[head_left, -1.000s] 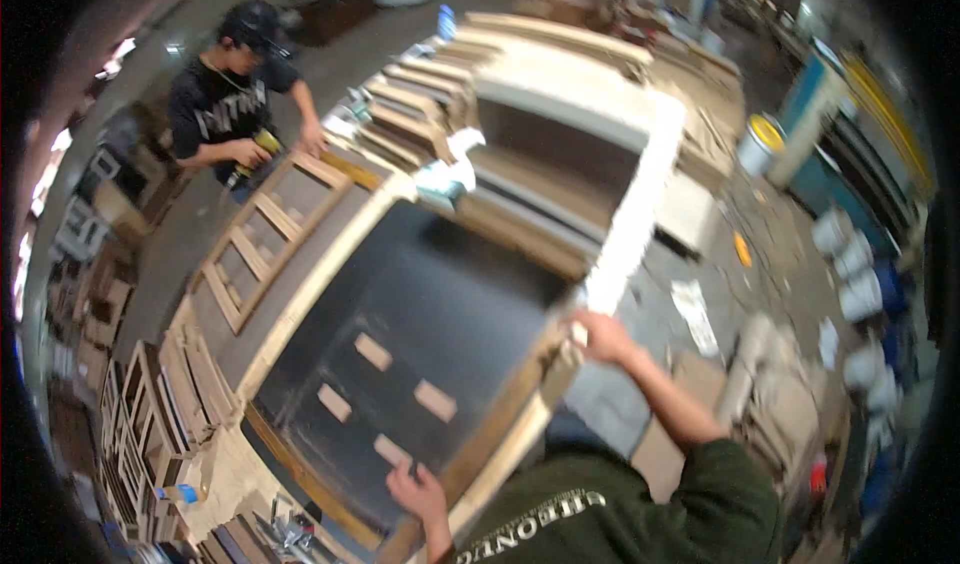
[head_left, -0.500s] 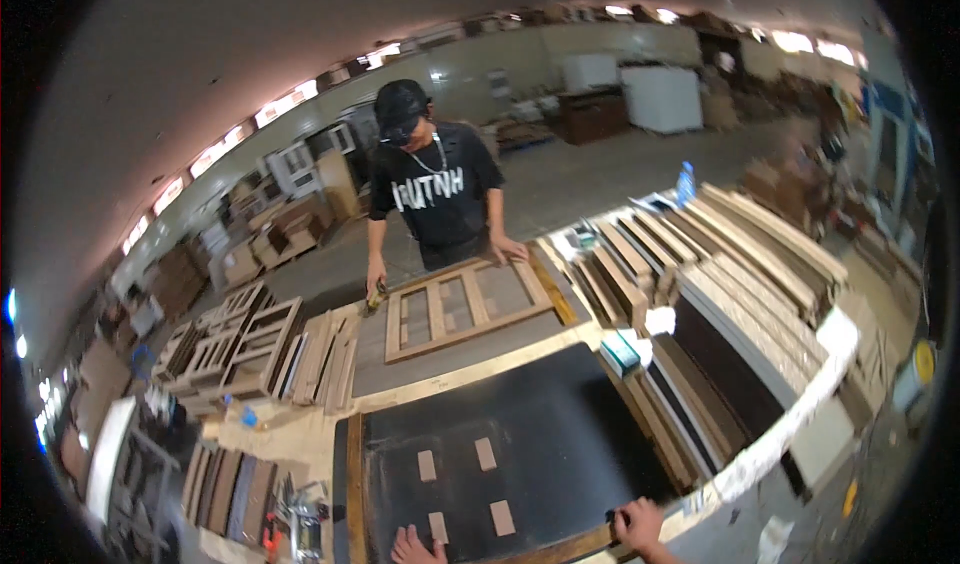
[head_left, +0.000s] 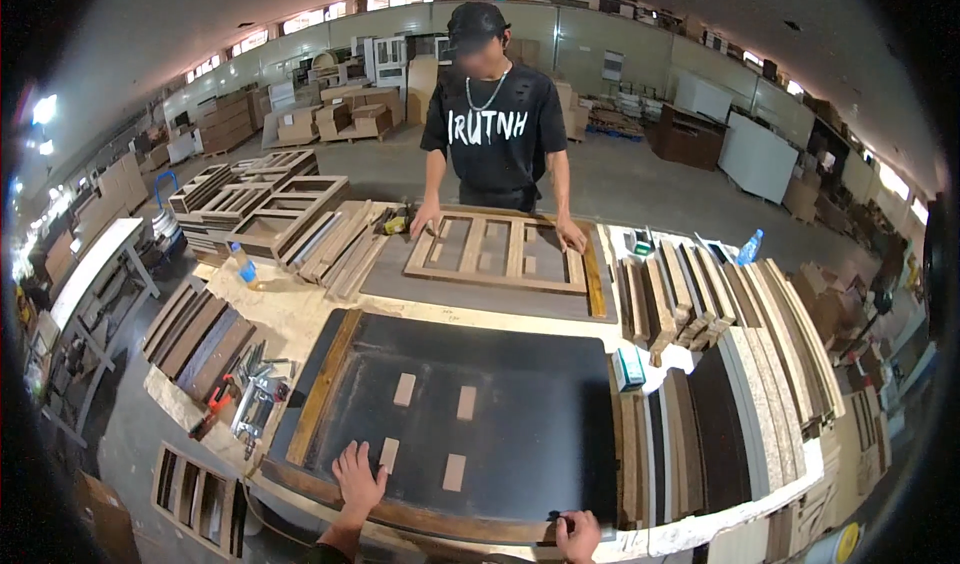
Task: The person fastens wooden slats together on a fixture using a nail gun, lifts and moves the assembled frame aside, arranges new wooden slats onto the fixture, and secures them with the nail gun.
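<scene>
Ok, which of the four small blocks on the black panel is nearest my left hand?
The near-left block, right beside your left hand. The near-right block, far-left block and far-right block all lie farther from that hand.

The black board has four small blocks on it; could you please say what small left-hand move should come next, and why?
Perhaps close the left hand on the nearest block: the hand is open, apparently empty, and right beside it.

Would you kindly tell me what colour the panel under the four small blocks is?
Black; the panel shows best in the head view.
</scene>
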The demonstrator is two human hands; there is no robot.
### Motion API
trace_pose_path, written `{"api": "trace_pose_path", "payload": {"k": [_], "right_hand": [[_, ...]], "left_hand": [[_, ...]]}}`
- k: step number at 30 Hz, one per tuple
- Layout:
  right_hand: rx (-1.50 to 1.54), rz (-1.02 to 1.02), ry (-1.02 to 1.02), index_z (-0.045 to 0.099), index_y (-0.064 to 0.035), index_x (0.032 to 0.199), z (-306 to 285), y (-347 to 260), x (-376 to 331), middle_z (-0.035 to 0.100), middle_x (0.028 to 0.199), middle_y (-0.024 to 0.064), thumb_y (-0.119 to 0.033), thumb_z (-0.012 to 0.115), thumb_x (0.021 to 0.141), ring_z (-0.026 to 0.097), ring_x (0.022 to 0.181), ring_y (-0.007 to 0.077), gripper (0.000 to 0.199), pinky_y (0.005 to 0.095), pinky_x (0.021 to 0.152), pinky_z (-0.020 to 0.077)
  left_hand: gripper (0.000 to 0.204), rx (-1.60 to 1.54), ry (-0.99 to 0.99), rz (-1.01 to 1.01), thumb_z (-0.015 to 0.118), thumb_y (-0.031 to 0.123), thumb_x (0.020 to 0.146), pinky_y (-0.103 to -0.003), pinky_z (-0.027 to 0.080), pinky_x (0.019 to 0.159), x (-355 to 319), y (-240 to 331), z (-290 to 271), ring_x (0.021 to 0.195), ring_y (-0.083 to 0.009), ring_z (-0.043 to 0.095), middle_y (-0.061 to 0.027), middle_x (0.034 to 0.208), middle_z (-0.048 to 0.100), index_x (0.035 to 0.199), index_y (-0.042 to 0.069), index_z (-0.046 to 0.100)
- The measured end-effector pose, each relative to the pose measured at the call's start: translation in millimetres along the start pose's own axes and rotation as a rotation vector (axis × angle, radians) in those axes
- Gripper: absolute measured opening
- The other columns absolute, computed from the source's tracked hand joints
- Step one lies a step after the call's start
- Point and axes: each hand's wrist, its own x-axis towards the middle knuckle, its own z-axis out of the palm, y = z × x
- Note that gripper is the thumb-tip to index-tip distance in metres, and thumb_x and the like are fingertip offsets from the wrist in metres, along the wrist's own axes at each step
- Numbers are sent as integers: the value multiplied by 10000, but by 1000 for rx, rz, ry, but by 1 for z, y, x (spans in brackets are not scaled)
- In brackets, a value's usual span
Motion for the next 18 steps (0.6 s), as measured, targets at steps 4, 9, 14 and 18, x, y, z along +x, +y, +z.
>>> {"api": "trace_pose_path", "payload": {"k": [4,9,14,18], "right_hand": [[134,-71,135,619,-42,951,-9,15,-26,593,893,147,-117,594,842,543,824,344,135,434,759,438],[268,320,473,631,-60,1040,19,79,-116,621,983,144,-158,592,862,585,924,288,207,371,779,472],[78,221,534,599,-46,820,19,16,-127,588,822,125,-51,622,724,549,730,265,99,345,643,445],[159,250,425,636,-51,936,19,-44,-116,595,871,124,-64,620,768,564,762,261,170,333,664,463]], "left_hand": [[640,-39,-19,2,646,327,759,-549,237,1005,-1,-4,-1,1199,-366,374,-199,1295,414,1282,40,414],[645,-78,-57,14,647,310,756,-548,229,1010,-12,-15,-3,1210,-371,362,-193,1309,395,1280,20,405],[639,-211,-65,-48,573,342,839,-532,202,1021,-18,-30,0,1263,-381,315,-207,1349,365,1343,21,346],[587,-257,19,-67,526,393,886,-511,265,1006,-2,-21,6,1254,-353,371,-175,1371,380,1343,54,384]]}}
